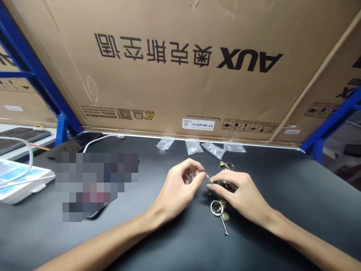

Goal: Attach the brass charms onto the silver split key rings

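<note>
Thumb and fingertips of my left hand [183,182] pinch one side of a silver key ring [208,176], held just above the dark table. My right hand [239,190] pinches the ring's other side, its fingers covering much of whatever hangs from it. Below the hands lies a keychain [217,208] with a round ring, a thin metal bar and brass-coloured and pale charms. Behind my right hand, another keychain [222,164] with a gold charm and a small ring rests on the table, partly hidden by the fingers.
Several small clear plastic bags [194,146] lie along the table's back edge. A large cardboard box [180,86] stands behind, between blue metal posts [60,128]. At left are a blurred-out area [96,184], a white cable [98,138] and a white box [25,184].
</note>
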Tool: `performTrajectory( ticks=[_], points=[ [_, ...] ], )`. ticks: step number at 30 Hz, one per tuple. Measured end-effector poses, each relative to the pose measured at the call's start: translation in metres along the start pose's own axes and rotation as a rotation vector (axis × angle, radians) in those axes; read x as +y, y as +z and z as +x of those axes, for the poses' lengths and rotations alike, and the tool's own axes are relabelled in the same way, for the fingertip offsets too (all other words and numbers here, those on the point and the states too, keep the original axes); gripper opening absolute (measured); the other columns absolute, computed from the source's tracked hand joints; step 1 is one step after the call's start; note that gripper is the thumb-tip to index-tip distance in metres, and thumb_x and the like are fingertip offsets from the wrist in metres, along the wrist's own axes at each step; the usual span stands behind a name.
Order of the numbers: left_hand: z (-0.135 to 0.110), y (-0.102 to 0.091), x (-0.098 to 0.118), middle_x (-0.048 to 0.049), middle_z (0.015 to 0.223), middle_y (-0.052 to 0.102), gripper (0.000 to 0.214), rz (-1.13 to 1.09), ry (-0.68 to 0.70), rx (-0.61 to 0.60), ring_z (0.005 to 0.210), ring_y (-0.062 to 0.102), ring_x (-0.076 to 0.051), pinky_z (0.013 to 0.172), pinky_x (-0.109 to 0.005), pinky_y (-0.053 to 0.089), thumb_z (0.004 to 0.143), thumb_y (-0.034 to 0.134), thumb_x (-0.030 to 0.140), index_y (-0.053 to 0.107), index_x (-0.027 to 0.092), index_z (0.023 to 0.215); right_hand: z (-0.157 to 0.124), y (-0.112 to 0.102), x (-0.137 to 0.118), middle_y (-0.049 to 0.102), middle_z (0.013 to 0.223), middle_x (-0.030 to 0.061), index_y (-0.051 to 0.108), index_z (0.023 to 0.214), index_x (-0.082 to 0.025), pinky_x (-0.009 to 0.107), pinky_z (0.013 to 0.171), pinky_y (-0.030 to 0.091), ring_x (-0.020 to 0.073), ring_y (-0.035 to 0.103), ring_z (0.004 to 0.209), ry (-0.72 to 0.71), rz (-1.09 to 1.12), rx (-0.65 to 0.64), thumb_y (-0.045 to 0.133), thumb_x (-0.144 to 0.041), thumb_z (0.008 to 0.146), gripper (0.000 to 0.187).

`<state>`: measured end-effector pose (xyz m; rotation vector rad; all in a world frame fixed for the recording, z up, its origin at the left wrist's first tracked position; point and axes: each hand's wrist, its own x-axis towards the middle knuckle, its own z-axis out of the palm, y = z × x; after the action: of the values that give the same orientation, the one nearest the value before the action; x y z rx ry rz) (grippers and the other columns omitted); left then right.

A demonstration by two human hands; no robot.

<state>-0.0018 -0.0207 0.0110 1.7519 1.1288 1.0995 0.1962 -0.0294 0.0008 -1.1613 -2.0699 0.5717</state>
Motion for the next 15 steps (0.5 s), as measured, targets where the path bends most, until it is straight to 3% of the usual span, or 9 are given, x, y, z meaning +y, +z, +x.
performTrajectory(
  ticks=[6, 10, 15],
  points=[
    [0.002, -0.001, 0.004, 0.003, 0.057, 0.053, 0.031, -0.311, -0.328, -0.307, 0.046, 0.035, -0.006, 0.045, -0.02, 0.025, 0.085, 0.062, 0.045, 0.067, 0.015, 0.079, -0.001, 0.0, 0.011, 0.075, 0.09, 0.0028, 0.073, 0.089, -0.022, 0.034, 0.08, 0.047, 0.0192, 0.066, 0.083, -0.19, -0.249, 0.078, 0.06, -0.025, 0.093, 0.014],
    [0.003, -0.002, -0.001, -0.0006, 0.062, 0.059, 0.036, -0.439, -0.337, -0.362, 0.046, 0.032, -0.004, 0.044, -0.019, 0.022, 0.083, 0.065, 0.048, 0.067, 0.011, 0.082, 0.0, 0.0, 0.012, 0.075, 0.091, 0.0035, 0.073, 0.09, -0.022, 0.034, 0.08, 0.047, 0.019, 0.066, 0.084, -0.211, -0.277, 0.078, 0.057, -0.025, 0.095, 0.016],
    [0.004, -0.003, -0.003, -0.0016, 0.063, 0.063, 0.03, -0.412, -0.325, -0.355, 0.042, 0.034, -0.003, 0.041, -0.018, 0.025, 0.085, 0.063, 0.041, 0.068, 0.013, 0.079, 0.0, -0.002, 0.009, 0.076, 0.094, 0.0032, 0.072, 0.092, -0.022, 0.035, 0.084, 0.048, 0.019, 0.068, 0.087, -0.229, -0.255, 0.092, 0.058, -0.024, 0.094, 0.014]
  ],
)
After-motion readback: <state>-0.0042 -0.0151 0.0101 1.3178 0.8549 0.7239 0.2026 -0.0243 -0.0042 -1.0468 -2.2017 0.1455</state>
